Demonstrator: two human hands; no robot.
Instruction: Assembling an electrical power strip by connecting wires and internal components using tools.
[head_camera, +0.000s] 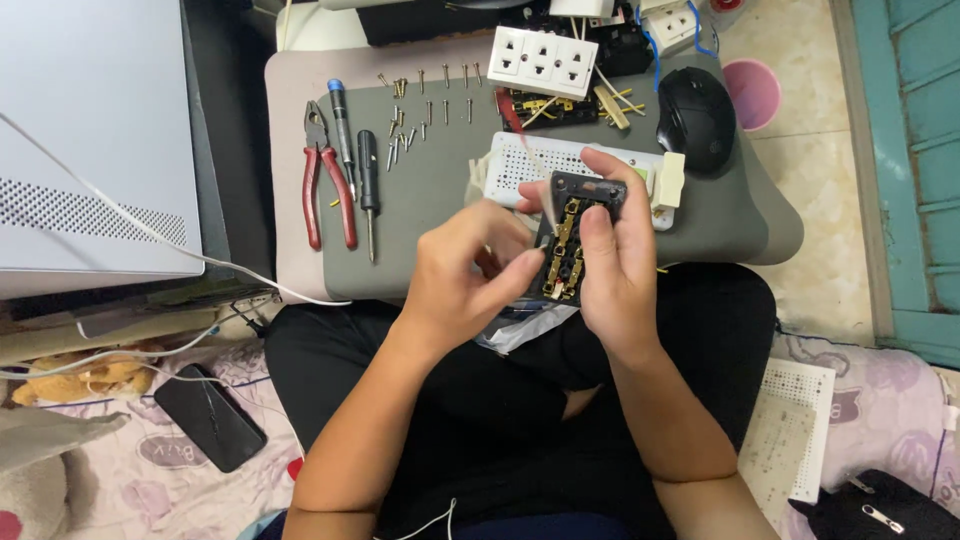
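Socket insert (572, 240) pinched between right hand (612, 262) fingers.

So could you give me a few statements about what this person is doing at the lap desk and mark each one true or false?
1. The right hand holds a black socket insert with brass contacts showing. True.
2. The left hand is gripping the red-handled pliers. False: the pliers lie on the grey mat, and the left hand's fingertips are at the insert.
3. Loose screws are spread out near the far edge of the mat. True.
4. The black computer mouse sits to the left of the pliers. False: it is at the right end of the desk.
5. Two screwdrivers lie beside the pliers. True.
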